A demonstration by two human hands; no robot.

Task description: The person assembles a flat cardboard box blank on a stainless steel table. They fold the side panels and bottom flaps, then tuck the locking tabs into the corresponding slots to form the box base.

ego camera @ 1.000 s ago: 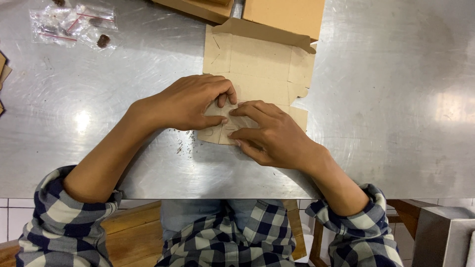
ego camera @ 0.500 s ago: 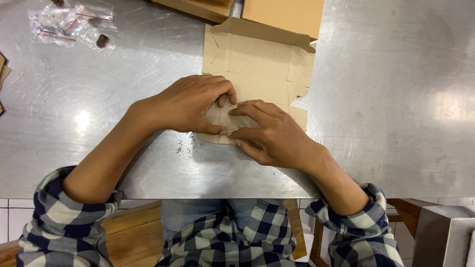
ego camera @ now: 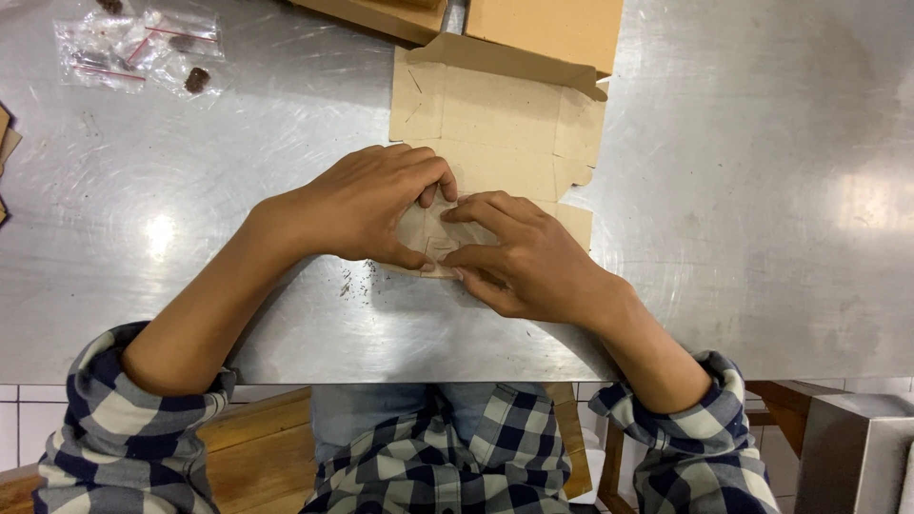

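Note:
A flat, unfolded brown cardboard box blank (ego camera: 495, 124) lies on the steel table (ego camera: 762, 190) in front of me. My left hand (ego camera: 367, 205) presses on its near flap from the left, thumb and fingers curled over the fold. My right hand (ego camera: 519, 257) meets it from the right, fingertips pinching the same near flap (ego camera: 430, 233). Both hands hold the flap down against the table near the front edge. The part of the flap under my palms is hidden.
Clear plastic bags with small dark pieces (ego camera: 143, 48) lie at the far left. More brown cardboard boxes (ego camera: 543, 24) sit at the far edge. A few dark crumbs (ego camera: 347, 284) lie beside my left hand. A wooden stool (ego camera: 257, 428) shows below the table.
My fingers have shifted slightly on the near flap, closing a little tighter over the fold. The cardboard blank has stayed in place.

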